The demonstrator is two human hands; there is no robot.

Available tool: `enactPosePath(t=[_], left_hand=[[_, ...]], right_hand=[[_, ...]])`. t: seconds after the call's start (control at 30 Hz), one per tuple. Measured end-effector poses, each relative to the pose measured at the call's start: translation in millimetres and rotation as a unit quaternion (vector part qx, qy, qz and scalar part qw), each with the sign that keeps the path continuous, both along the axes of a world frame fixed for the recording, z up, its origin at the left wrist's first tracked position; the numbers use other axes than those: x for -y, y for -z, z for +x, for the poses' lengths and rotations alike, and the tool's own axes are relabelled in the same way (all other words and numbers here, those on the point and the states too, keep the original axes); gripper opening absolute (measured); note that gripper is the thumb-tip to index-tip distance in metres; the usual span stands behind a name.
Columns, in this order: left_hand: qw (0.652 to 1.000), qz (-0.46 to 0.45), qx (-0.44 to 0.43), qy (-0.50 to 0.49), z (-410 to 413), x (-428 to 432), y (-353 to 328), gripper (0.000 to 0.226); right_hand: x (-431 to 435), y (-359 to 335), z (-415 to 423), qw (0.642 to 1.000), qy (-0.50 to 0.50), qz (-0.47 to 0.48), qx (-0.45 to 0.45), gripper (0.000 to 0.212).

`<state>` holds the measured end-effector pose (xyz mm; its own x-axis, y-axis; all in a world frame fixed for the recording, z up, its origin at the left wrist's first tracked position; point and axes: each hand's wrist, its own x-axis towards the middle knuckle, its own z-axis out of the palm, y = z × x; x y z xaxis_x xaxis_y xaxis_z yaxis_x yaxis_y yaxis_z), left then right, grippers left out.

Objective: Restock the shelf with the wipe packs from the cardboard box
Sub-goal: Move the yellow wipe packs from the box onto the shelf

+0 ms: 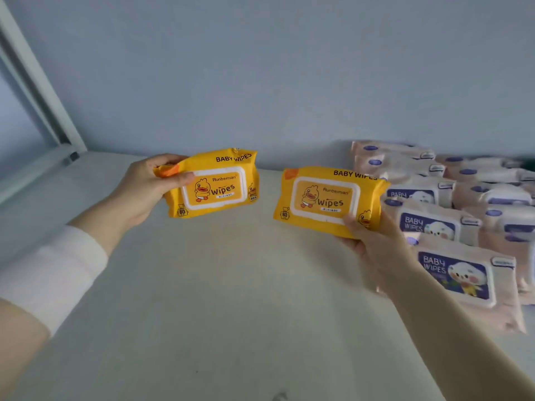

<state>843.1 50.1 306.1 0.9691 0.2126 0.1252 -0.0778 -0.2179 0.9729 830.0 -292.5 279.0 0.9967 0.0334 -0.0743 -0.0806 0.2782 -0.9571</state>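
Two yellow packs [214,183], one clasped in your left hand [139,186], one in your right hand [373,241], hover label-up left of the pink packs [451,267] (likely continuing their rows).

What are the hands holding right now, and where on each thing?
The left hand grips the left yellow pack by its left end; the right hand grips the right yellow pack by its lower right corner.

We hold the left pack [214,186] over the shelf [231,285] in our left hand [136,195], with the right pack [324,198] beside it in our right hand [373,244]. Stocked packs [451,227] lie in rows on the shelf's right side, reaching back to the wall [260,82].
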Motion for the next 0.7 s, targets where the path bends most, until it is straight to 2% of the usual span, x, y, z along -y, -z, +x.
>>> enactPosePath(t=[0.1,0.17,0.23,0.3,0.37,0.47,0.57,0.7], left_hand=[[0.999,0.029,-0.014,0.028,34,-10,5,0.025],[0.998,0.041,-0.021,0.043,55,-13,13,0.026],[0.997,0.046,-0.027,0.048,74,-17,23,0.026],[0.997,0.046,-0.031,0.048,93,-21,30,0.025],[0.996,0.072,-0.021,0.056,112,-24,31,0.027],[0.991,0.119,0.016,0.064,136,-24,27,0.03],[0.986,0.15,0.045,0.06,152,-23,28,0.029],[0.974,0.202,0.084,0.05,165,-19,29,0.03]], right_hand=[[-20,5,40,0.999,-0.005,-0.036,0.017,0.035],[-29,11,64,0.991,0.024,-0.131,0.02,0.028],[-33,19,83,0.963,0.055,-0.26,0.034,0.034],[-32,24,97,0.921,0.083,-0.379,0.048,0.037],[-32,23,109,0.887,0.106,-0.446,0.062,0.038],[-36,21,130,0.852,0.138,-0.5,0.07,0.043],[-38,18,147,0.847,0.164,-0.505,0.037,0.055],[-39,13,160,0.829,0.177,-0.53,0.028,0.056]])
